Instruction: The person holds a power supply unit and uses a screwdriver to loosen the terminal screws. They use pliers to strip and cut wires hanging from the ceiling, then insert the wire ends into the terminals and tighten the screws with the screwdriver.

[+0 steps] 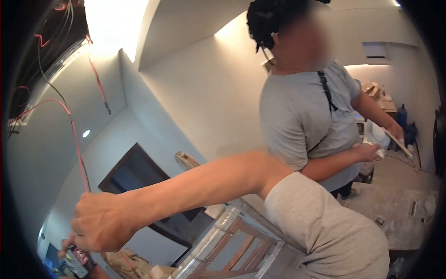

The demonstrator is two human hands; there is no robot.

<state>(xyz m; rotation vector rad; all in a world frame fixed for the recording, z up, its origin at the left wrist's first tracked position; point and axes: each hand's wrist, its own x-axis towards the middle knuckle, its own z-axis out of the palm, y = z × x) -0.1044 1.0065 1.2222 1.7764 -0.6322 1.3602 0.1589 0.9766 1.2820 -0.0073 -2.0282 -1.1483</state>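
Note:
My right hand (pixel 103 224) reaches far across to the left in a closed fist, with the back of the hand toward me. A pair of red and black wires (pixel 80 156) hangs from the ceiling opening and runs down into the fist. A short red strand (pixel 125 259) shows below the wrist. The fingertips are hidden behind the knuckles. Another red and black wire (pixel 97 81) dangles loose nearby, its dark end hanging in the air. I do not see my left hand.
A co-worker (pixel 306 107) in a grey shirt stands close on the right, holding a white object (pixel 375 137) and a flat strip (pixel 398 142). A wooden ladder (pixel 232 242) stands below my arm. Someone's fingers (pixel 66 245) and a printed item (pixel 74 264) show at lower left.

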